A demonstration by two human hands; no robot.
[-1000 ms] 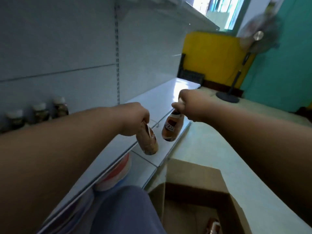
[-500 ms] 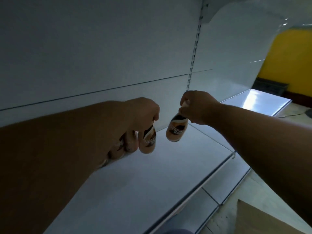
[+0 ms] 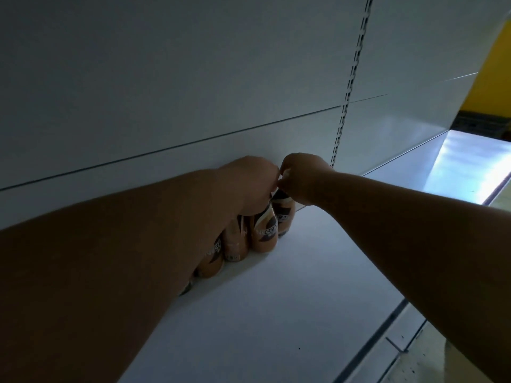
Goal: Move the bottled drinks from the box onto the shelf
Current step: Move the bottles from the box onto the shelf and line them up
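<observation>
Both arms reach to the rear of the white metal shelf (image 3: 276, 313), close to its grey back panel (image 3: 193, 106). Left hand (image 3: 249, 186) is closed around the top of a tan, brown-labelled drink bottle (image 3: 265, 233) standing on the shelf. Right hand (image 3: 302, 176) pinches the cap of a second matching bottle (image 3: 286, 219), just behind the first, touching it. Two more tan bottles (image 3: 235, 244) stand in a row beside these, partly hidden under the left forearm. The hands nearly touch.

A white shelf (image 3: 276, 313) carries a row of tan bottles (image 3: 265, 233).
</observation>
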